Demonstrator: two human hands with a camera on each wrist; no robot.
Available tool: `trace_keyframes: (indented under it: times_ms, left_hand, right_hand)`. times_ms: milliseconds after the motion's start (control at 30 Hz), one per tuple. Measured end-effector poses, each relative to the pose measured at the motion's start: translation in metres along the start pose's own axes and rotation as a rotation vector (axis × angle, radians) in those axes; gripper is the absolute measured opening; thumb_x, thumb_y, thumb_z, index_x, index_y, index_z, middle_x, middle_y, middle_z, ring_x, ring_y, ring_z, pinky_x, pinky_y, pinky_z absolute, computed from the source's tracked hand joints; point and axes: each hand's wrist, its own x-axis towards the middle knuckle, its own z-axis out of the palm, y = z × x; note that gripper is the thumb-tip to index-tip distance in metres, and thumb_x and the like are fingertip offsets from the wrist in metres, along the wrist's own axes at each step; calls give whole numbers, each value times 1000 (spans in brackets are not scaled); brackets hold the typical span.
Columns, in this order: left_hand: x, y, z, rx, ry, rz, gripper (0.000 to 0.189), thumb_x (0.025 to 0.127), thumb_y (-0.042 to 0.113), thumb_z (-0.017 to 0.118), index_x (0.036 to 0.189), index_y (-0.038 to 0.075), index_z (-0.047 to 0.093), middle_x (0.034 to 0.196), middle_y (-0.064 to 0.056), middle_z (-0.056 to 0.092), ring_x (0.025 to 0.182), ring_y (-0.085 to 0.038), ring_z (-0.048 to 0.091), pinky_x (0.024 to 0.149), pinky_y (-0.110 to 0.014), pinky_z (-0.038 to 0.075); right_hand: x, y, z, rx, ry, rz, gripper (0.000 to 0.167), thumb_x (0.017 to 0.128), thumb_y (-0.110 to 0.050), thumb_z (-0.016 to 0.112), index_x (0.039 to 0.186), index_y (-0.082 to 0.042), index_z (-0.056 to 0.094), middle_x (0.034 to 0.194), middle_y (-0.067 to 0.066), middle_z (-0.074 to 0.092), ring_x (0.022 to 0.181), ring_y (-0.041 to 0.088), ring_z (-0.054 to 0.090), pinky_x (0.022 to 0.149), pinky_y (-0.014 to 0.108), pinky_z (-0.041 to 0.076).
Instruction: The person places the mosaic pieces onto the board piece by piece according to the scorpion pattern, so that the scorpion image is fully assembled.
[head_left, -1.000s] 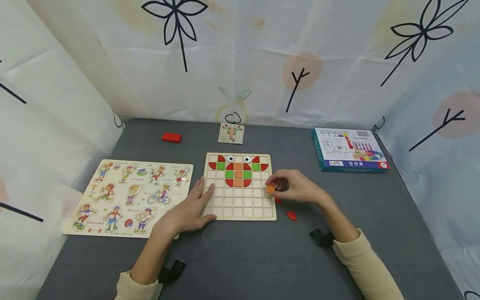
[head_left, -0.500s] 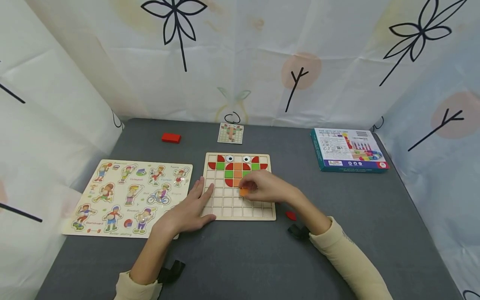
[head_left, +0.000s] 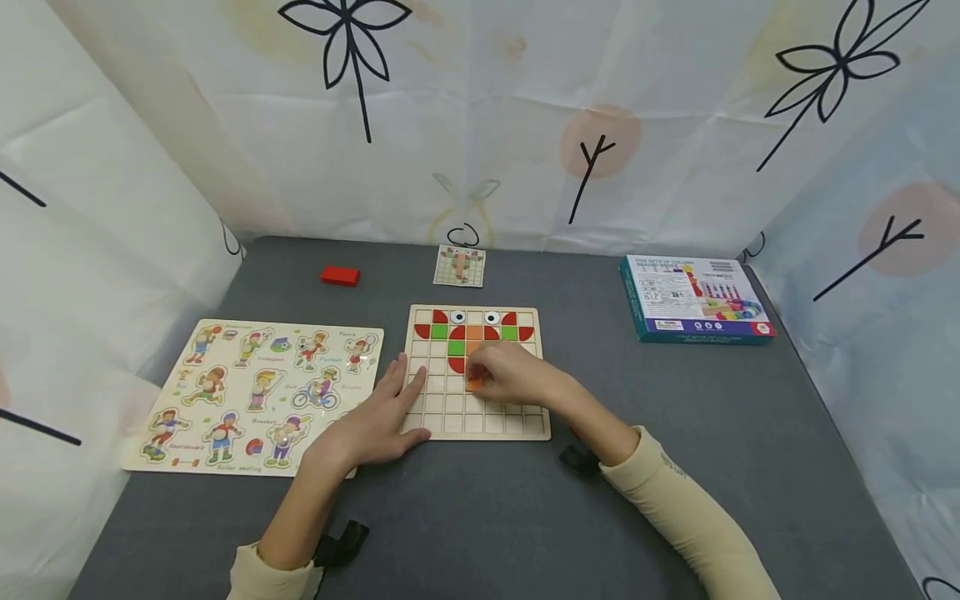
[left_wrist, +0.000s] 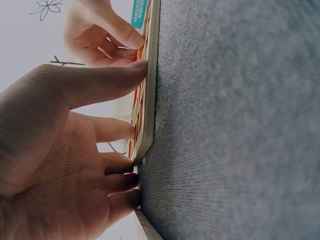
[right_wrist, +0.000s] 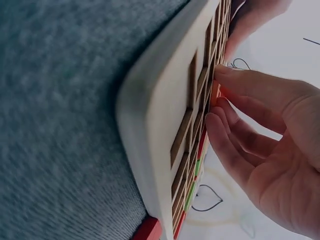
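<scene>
A wooden grid board lies mid-table, its upper cells filled with red, green and orange pieces and two round eye pieces. My right hand pinches an orange square block at the grid, just below the filled cells. In the right wrist view, thumb and fingertips hold the orange block right at the cells. My left hand rests on the board's left edge with fingers spread. The left wrist view shows its thumb along the board's side.
A sports-figure puzzle board lies at left, beside the left hand. A red block and a small pattern card lie at the back. A boxed set sits at back right. A red piece touches the board's side.
My right hand has carried the orange block leftward from the board's right edge to the middle column and lowered it to the grid. My left hand has stayed in place.
</scene>
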Motion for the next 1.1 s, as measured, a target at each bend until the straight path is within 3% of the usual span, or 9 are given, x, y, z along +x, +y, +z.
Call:
trace_keyframes:
  times_ms: [300,400,667,1100]
  left_hand:
    - [10,-22,19,76,34,-2,98,98,44,78,173,10,25,183,-23,1,172,-45,6,133,-65,27]
    - [7,-18,16,60,30,4,98,98,43,77,173,8,25,183,-24,1,171,-47,6,133,-66,26]
    - [-2,11,-5,50,-33,-37,93,101,34,75,172,2,24,182,-29,1,170,-50,4,135,-65,23]
    - [-2,11,-5,61,-29,-39,92,101,33,75,171,1,25,181,-30,3,170,-50,6,135,-65,24]
  right_hand:
    - [-7,3,-1,34,3,-6,9,94,-9,82,102,-5,84,98,8,77,89,18,70,81,25,58]
    - [-13,6,-5,69,6,7,12,95,-9,81,106,-6,83,100,7,78,89,17,70,82,27,58]
    - [-43,19,-18,192,14,78,19,95,-10,81,113,-4,82,106,8,81,92,13,71,85,30,63]
    - [-102,35,-26,239,-19,172,21,95,-13,84,115,-6,80,109,7,79,92,12,70,85,38,65]
